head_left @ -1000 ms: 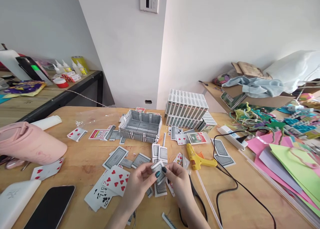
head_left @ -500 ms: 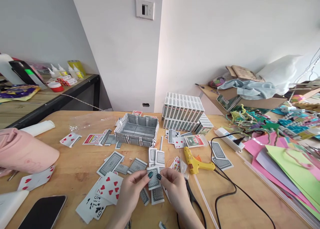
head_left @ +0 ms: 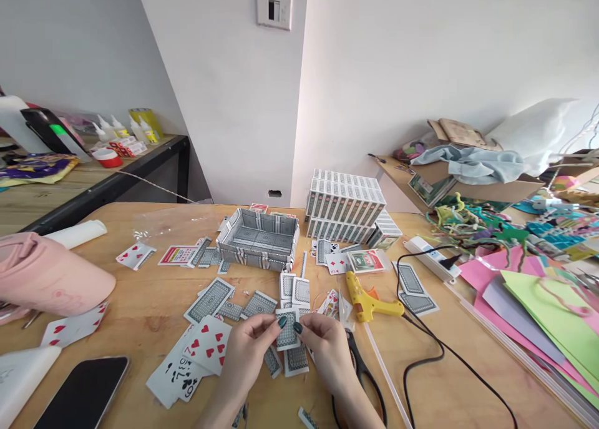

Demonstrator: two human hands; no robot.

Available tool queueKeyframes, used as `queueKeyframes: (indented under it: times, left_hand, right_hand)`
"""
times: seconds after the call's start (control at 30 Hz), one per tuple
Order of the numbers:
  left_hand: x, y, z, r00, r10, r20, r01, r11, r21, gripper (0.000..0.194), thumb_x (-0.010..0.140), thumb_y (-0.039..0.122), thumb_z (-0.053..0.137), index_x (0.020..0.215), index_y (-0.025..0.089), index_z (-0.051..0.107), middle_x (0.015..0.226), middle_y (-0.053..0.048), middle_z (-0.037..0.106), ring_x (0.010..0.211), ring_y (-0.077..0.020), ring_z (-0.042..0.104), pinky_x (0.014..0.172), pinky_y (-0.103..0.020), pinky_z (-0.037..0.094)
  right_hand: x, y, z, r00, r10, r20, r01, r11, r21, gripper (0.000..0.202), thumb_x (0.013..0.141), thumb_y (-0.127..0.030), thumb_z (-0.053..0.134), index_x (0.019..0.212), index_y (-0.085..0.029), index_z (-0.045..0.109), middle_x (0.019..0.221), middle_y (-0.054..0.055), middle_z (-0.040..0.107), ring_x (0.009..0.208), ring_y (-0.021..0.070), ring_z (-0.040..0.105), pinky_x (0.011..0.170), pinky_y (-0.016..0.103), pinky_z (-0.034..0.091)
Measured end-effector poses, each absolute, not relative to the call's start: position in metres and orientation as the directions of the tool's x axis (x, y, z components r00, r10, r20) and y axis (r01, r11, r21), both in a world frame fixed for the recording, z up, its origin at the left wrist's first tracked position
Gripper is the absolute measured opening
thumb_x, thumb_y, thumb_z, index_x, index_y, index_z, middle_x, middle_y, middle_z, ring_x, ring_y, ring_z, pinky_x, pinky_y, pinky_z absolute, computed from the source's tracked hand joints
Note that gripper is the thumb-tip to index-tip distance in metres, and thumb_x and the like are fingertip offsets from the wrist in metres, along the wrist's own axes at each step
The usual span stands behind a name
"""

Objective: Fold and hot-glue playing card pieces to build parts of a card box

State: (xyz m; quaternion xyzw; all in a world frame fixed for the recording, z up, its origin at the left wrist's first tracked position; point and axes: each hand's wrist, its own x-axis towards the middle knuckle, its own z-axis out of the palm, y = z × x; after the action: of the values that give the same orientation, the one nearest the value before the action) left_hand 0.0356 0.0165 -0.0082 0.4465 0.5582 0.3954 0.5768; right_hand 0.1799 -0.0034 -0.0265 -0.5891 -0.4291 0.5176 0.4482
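Observation:
Between my two hands is a small patterned piece of playing card (head_left: 287, 330), back side up. My left hand (head_left: 255, 341) pinches its left edge with thumb and fingers, and my right hand (head_left: 322, 345) pinches the right edge. Other cut card pieces (head_left: 301, 291) lie just beyond and below my fingertips. A tray built of playing cards (head_left: 257, 248) stands farther back, open at the top. Face-up cards (head_left: 206, 345) with hearts and clubs are spread left of my left hand. Black-handled scissors (head_left: 365, 373) lie beside my right wrist, partly covered by it.
A yellow glue gun (head_left: 372, 301) with a black cord lies on the right, near a power strip (head_left: 433, 259). Stacked card boxes (head_left: 346, 204) stand at the back. A phone (head_left: 84, 391) and a pink roll-shaped item (head_left: 56, 276) are at left; coloured paper (head_left: 543, 335) is at right.
The view has shifted slightly. Both hands keep the card piece pinched in nearly the same spot, and it looks a little more level.

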Motion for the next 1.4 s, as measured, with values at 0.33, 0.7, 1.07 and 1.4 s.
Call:
queueKeyframes:
  times: [0.33,0.7,1.07,1.4]
  left_hand:
    - [0.034,0.016,-0.003,0.089,0.95,-0.299,0.14,0.286,0.948,0.024,0.068,0.039,0.061,0.062,0.016,0.061,0.058,0.001,0.054,0.059,-0.014,0.046,0.056,-0.022,0.036]
    - [0.035,0.016,-0.003,0.108,0.951,-0.29,0.104,0.28,0.954,0.021,0.067,0.034,0.061,0.057,0.016,0.056,0.054,0.003,0.048,0.056,-0.0119,0.041,0.054,-0.022,0.033]
    - [0.031,0.018,-0.01,0.145,0.926,-0.348,-0.049,0.358,0.932,0.014,0.061,0.028,0.073,0.063,0.015,0.067,0.06,0.001,0.061,0.062,-0.0128,0.052,0.06,-0.022,0.041]
    - [0.025,0.02,-0.011,0.393,0.805,-0.445,-0.21,0.549,0.809,0.029,0.065,0.032,0.074,0.091,0.017,0.074,0.091,-0.008,0.073,0.081,-0.0197,0.064,0.082,-0.031,0.047]
  right_hand:
    - [0.181,-0.004,-0.023,0.067,0.97,-0.234,0.098,-0.24,-0.966,0.016,0.071,-0.024,0.054,0.059,-0.014,0.058,0.056,0.0,0.052,0.057,0.0133,0.043,0.055,0.023,0.034]
    - [0.182,-0.004,-0.027,0.059,0.974,-0.217,0.167,-0.224,-0.96,0.018,0.072,-0.024,0.051,0.057,-0.016,0.056,0.054,-0.002,0.046,0.055,0.0121,0.039,0.054,0.022,0.032]
    - [0.184,-0.002,-0.027,0.033,0.975,-0.218,0.069,-0.22,-0.973,0.021,0.073,-0.03,0.055,0.062,-0.015,0.065,0.056,0.0,0.052,0.055,0.0125,0.043,0.054,0.023,0.035]
    - [0.186,-0.001,-0.025,0.027,0.983,-0.18,0.095,-0.182,-0.979,0.024,0.076,-0.029,0.055,0.081,-0.016,0.074,0.064,0.002,0.061,0.059,0.0143,0.049,0.059,0.025,0.041]
